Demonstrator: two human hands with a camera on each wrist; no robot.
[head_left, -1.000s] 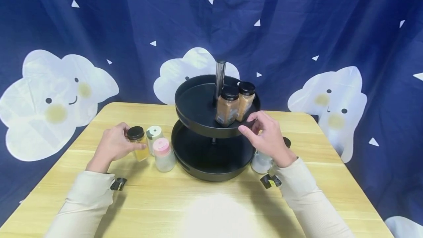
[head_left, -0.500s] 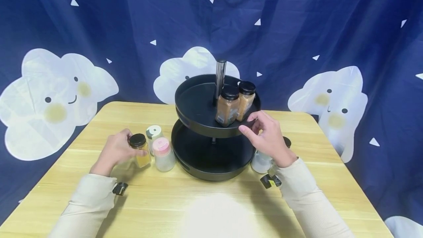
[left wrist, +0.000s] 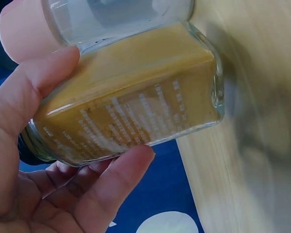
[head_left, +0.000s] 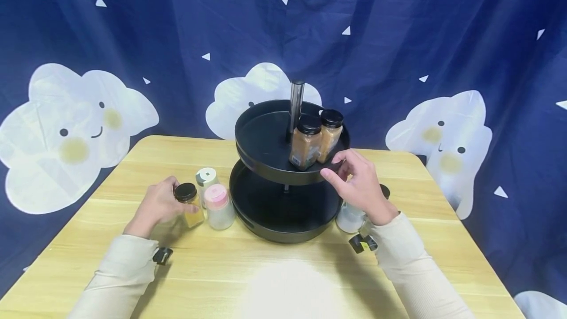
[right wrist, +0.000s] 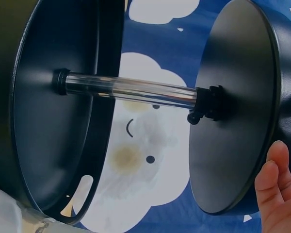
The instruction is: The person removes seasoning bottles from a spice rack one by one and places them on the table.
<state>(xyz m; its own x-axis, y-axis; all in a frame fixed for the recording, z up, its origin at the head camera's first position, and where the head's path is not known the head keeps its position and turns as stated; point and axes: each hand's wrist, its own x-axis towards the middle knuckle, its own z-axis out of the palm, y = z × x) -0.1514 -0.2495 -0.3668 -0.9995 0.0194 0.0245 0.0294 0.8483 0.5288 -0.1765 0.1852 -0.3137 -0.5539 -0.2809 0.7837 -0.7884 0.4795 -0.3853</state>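
My left hand (head_left: 161,205) grips a black-lidded glass spice jar (head_left: 194,217), fingers and thumb around its upper part. Yellow-brown powder fills the jar in the left wrist view, where its printed glass (left wrist: 145,104) lies beside a pink-lidded bottle. At the right, my right hand (head_left: 358,183) pinches the rim of the upper tray (head_left: 263,144) of a two-tier black rack. Two black-lidded jars of brownish powder, a nearer one (head_left: 305,147) and a farther one (head_left: 330,137), stand on that tray. The lower tray (head_left: 270,206) sits beneath, joined by a metal pole (right wrist: 136,90).
Left of the rack, the pink-lidded bottle (head_left: 220,214) and a pale-lidded container (head_left: 206,178) stand close together on the wooden table (head_left: 212,279). A clear jar with white contents (head_left: 349,219) and a black lid (head_left: 384,191) are partly hidden behind my right hand.
My left hand has brought the yellow jar toward me and slightly right, down beside the pink-lidded bottle. The right hand stays at the upper rim; the rack has not moved.
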